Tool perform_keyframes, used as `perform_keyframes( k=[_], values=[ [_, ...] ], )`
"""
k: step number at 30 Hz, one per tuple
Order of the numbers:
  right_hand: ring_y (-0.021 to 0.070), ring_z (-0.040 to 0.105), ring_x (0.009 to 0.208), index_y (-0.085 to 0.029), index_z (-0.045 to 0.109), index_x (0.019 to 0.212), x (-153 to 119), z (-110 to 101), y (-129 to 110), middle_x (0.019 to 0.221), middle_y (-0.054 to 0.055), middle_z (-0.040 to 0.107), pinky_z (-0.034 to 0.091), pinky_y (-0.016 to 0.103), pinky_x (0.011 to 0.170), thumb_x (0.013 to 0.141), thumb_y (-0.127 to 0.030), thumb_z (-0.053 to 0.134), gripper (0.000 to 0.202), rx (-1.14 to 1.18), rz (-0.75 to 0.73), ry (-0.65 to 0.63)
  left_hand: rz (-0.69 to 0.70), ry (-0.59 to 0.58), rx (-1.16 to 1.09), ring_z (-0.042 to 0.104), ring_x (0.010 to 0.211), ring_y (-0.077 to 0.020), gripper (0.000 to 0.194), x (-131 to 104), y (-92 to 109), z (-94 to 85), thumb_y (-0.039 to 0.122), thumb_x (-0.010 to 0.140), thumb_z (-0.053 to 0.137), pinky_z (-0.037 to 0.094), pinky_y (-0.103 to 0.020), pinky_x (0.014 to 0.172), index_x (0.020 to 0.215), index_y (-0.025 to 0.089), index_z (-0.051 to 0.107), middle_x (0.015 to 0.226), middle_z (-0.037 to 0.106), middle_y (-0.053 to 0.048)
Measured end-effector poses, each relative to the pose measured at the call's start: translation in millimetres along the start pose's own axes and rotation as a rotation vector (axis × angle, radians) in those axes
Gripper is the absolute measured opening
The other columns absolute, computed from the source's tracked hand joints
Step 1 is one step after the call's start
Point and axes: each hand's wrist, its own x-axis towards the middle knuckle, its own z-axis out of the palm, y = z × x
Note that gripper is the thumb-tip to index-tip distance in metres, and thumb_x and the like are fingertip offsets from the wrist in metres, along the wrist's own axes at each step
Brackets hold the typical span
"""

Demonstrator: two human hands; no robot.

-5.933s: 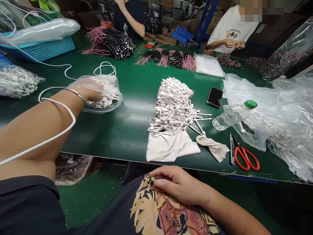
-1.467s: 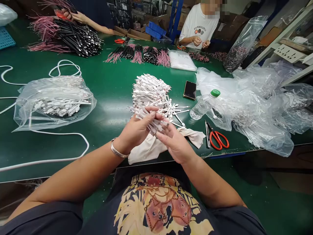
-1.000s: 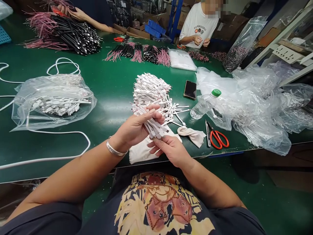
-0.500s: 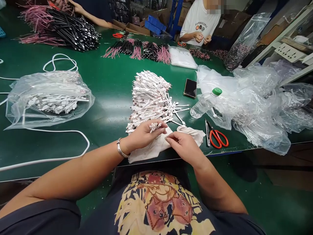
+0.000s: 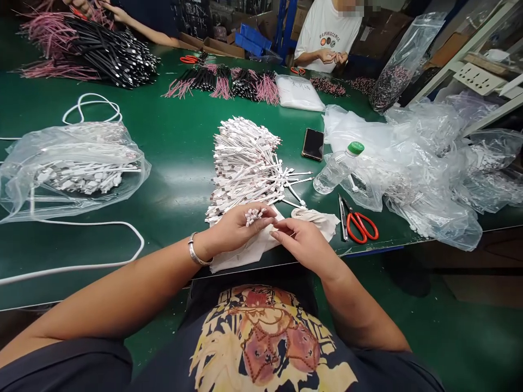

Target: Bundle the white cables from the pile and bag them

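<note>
My left hand (image 5: pixel 231 231) is curled closed around a small bunch of white cables (image 5: pixel 254 216), whose tips show above the curled fingers. My right hand (image 5: pixel 309 247) is half closed just beside it, thumb and forefinger drawn close together near the left fingertips; I cannot tell whether there is anything between them. The bunch is in front of me, over a pale cloth (image 5: pixel 237 258) at the near edge of the green table (image 5: pixel 175 136). Just past my left hand lies a big pile of white cables (image 5: pixel 243 163), a few of them spread out toward the right. To the right of my hands I have a crumpled cloth (image 5: pixel 324 223), then a slim metal tool (image 5: pixel 342 218) beside red-handled scissors (image 5: pixel 362 227). Beyond these, a clear bottle with a green cap (image 5: pixel 335 173) leans over near a phone (image 5: pixel 313 144), and clear plastic bags (image 5: pixel 433 169) spread out on the far right. Well to my left sits a plastic bag of white cables (image 5: pixel 81 171). Across from me are black and pink wires (image 5: pixel 114 54), and a person in a white shirt (image 5: pixel 329 32) holds both hands close together.
</note>
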Motion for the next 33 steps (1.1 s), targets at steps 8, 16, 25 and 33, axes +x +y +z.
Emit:
perform_keyframes(
  k=[8,16,25,33],
  values=[
    [0.0216,0.057,0.110,-0.021,0.060,0.117,12,1,-15,0.118,0.006,0.062,0.044,0.037,0.095,0.076,-0.034,0.069,0.044,0.440,-0.121,-0.292,0.124,-0.081,-0.029,0.062,0.099,-0.0152,0.029,-11,32,-7.7,0.020,0.092,0.045,0.032,-0.037,0.106,0.116,0.020,0.061,0.107,0.067,-0.006],
    [0.0238,0.059,0.109,-0.015,0.056,0.119,50,27,-40,0.118,0.013,0.061,0.051,0.037,0.087,0.067,-0.053,0.071,0.066,0.885,0.047,-0.824,-0.250,-0.160,-0.371,0.066,0.078,-0.0148,0.031,-8,45,-31.7,0.038,0.090,0.049,0.052,-0.025,0.070,0.110,0.020,0.065,0.086,0.071,-0.005],
    [0.0095,0.061,0.048,-0.010,0.060,0.077,78,46,-39,0.063,0.002,0.064,0.046,0.015,0.041,0.065,-0.052,0.075,0.045,0.971,0.364,-0.845,-0.357,0.135,-0.827,0.062,0.104,-0.0185,0.037,-7,0,-37.9,0.029,0.081,0.064,0.051,-0.027,0.081,0.116,0.019,0.060,0.116,0.065,-0.011],
    [0.0100,0.063,0.050,-0.012,0.060,0.086,71,42,-35,0.067,0.002,0.065,0.049,0.016,0.044,0.068,-0.048,0.074,0.042,1.045,0.459,-0.696,-0.464,0.008,-0.920,0.058,0.047,-0.0107,0.045,-12,-5,-39.8,0.036,0.085,0.057,0.043,-0.020,0.041,0.125,0.015,0.054,0.077,0.068,-0.007]
  ],
)
